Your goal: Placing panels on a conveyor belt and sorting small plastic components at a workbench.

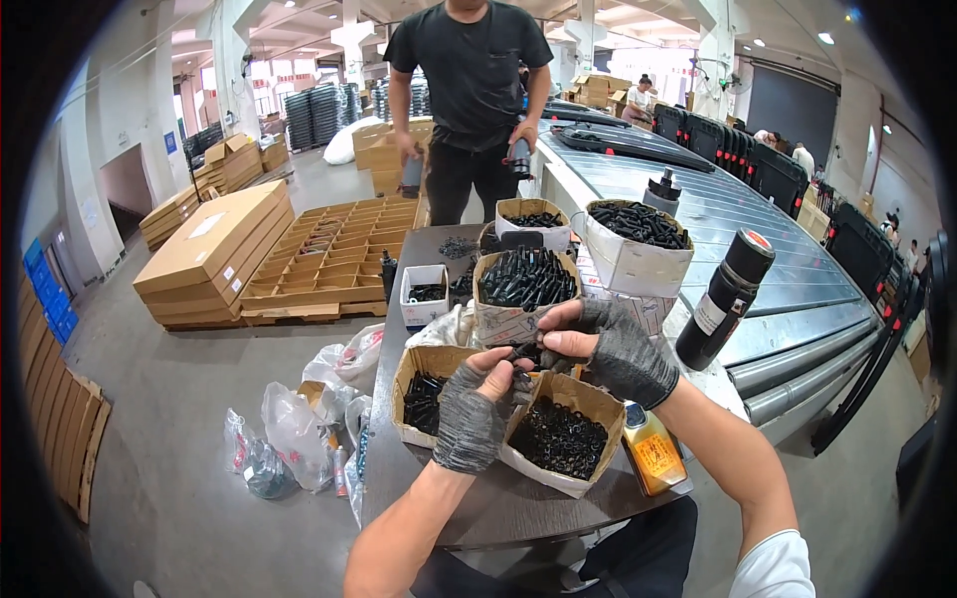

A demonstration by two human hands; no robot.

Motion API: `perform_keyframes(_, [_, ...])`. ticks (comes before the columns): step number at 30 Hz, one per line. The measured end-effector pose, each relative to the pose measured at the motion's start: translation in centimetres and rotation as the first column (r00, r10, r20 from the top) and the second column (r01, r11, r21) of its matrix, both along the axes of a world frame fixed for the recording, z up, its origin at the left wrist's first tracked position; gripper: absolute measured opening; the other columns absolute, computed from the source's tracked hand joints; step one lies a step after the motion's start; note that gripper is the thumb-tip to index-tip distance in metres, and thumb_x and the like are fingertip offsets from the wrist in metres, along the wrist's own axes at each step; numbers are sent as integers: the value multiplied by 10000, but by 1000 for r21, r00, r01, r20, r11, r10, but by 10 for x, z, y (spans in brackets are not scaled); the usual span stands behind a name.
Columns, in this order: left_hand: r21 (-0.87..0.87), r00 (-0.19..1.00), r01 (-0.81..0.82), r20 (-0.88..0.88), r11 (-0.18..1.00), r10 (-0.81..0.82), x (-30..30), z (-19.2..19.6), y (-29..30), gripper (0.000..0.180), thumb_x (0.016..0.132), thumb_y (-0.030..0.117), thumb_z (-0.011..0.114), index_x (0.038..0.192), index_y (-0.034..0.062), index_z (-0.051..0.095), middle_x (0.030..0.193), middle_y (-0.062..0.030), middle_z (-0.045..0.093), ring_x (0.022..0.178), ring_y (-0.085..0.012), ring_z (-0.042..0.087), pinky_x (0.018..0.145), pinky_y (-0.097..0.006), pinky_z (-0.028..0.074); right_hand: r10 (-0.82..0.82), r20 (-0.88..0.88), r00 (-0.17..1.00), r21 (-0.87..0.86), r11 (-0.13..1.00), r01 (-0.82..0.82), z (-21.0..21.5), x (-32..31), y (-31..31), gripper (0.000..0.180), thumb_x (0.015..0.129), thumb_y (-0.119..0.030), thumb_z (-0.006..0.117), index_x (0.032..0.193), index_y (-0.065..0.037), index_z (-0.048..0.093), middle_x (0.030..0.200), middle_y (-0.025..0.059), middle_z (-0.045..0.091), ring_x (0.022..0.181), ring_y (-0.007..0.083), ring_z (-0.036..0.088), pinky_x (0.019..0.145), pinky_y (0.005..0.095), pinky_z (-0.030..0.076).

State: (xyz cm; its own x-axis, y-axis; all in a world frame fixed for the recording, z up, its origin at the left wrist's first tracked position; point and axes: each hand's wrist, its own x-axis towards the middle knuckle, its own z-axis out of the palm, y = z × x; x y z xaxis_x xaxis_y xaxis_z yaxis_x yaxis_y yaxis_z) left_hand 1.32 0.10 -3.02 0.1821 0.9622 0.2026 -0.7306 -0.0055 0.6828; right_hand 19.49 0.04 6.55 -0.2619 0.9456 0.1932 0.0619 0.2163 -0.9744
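Observation:
My left hand (474,409), in a grey fingerless glove, is closed with thumb and fingers pinched on a small black part (522,353). My right hand (620,351), gloved the same way, is also closed, its fingertips meeting beside that part; whatever they pinch is too small to make out. Just below the hands stands a cardboard box of small black rings (560,437). To its left is a box with black cylindrical pieces (424,399). Beyond my fingers, another box is heaped with black rod-like parts (526,279).
Farther back are a white box of black parts (638,224) and a small white box (426,289). A yellow-labelled bottle (653,453) and black flask (726,297) stand right, beside a roller conveyor (797,324). A person (469,90) stands across the table (478,508). Plastic bags (299,434) lie left.

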Motion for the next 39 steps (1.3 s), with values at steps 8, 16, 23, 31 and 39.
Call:
perform_keyframes(8, [-7, 1000, 1, 14, 1000, -1, 1, 0, 0, 213, 929, 122, 624, 1126, 46, 599, 973, -109, 679, 810, -168, 645, 701, -267, 541, 87, 4, 996, -79, 993, -87, -17, -9, 6, 274, 909, -149, 637, 1130, 14, 644, 1010, 82, 666, 936, 134, 626, 860, 289, 515])
perform_keyframes(16, [77, 992, -123, -31, 989, 126, 3, -1, 4, 216, 921, 108, 635, 1117, 24, 603, 998, -99, 671, 825, -153, 639, 734, -273, 548, -24, 253, 967, 197, 980, -27, -10, -14, 8, 272, 905, -183, 620, 1113, -9, 651, 950, 80, 668, 873, 171, 643, 807, 307, 518])
perform_keyframes(23, [209, 905, -305, -239, 929, 351, 5, -2, -3, 227, 918, 72, 636, 1130, -5, 605, 1043, -97, 662, 918, -145, 635, 810, -282, 546, -177, 367, 913, 466, 884, -16, -21, -22, -1, 268, 868, -159, 690, 1094, -24, 641, 958, 70, 660, 880, 138, 623, 778, 304, 505])
perform_keyframes(31, [169, 965, -60, -243, 984, 101, 8, 2, -4, 306, 930, 72, 599, 1209, -37, 537, 1078, -136, 658, 967, -177, 636, 853, -310, 536, -215, 481, 850, 519, 851, -78, 38, 1, 40, 154, 845, -99, 665, 973, -13, 669, 821, 64, 674, 788, 134, 637, 747, 287, 506])
perform_keyframes(39, [367, 788, 46, -585, 929, 192, 8, 10, -15, 296, 941, 130, 590, 1181, -39, 556, 1006, -114, 693, 948, -142, 634, 861, -280, 502, -224, 710, 667, 491, 837, -242, 42, -29, 131, 198, 767, -145, 689, 914, -13, 704, 868, 139, 706, 856, 249, 678, 791, 334, 512])
